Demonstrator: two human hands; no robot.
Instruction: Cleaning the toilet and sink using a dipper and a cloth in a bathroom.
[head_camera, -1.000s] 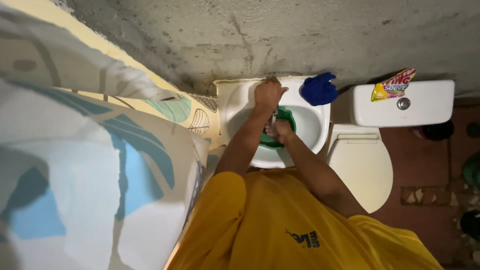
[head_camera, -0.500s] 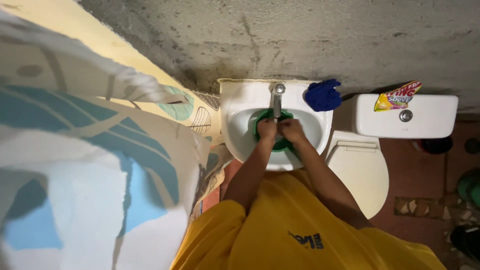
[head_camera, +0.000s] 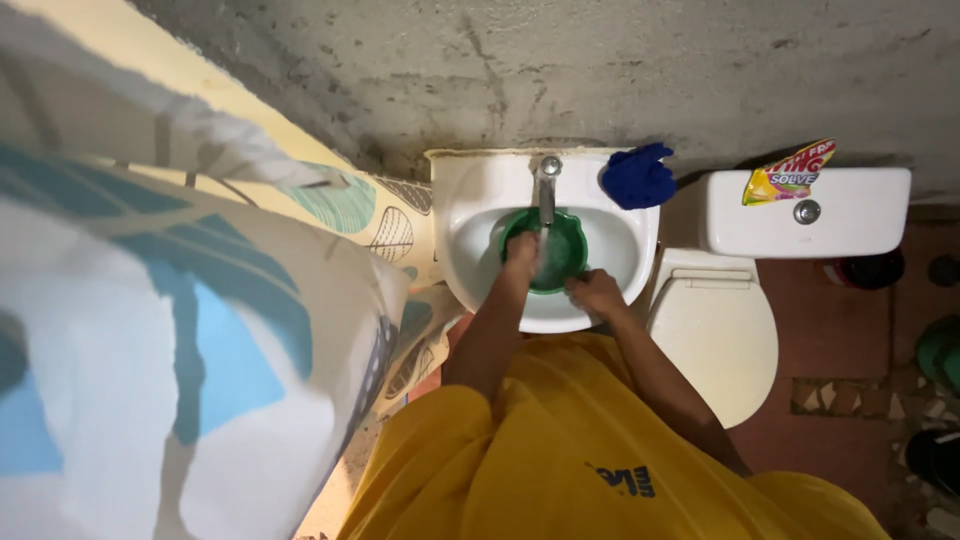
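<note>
Patterned shower curtain fills the left of the head view. Toilet with closed lid stands right of a white washbasin. Green bowl sits in the basin beneath the metal tap. Blue cloth lies on the basin rim. Left hand grips the bowl's near-left rim; right hand curls against its near-right edge.

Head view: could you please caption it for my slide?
Both hands, left hand and right hand, hold a round green plastic bowl under the tap in a white sink.
</note>
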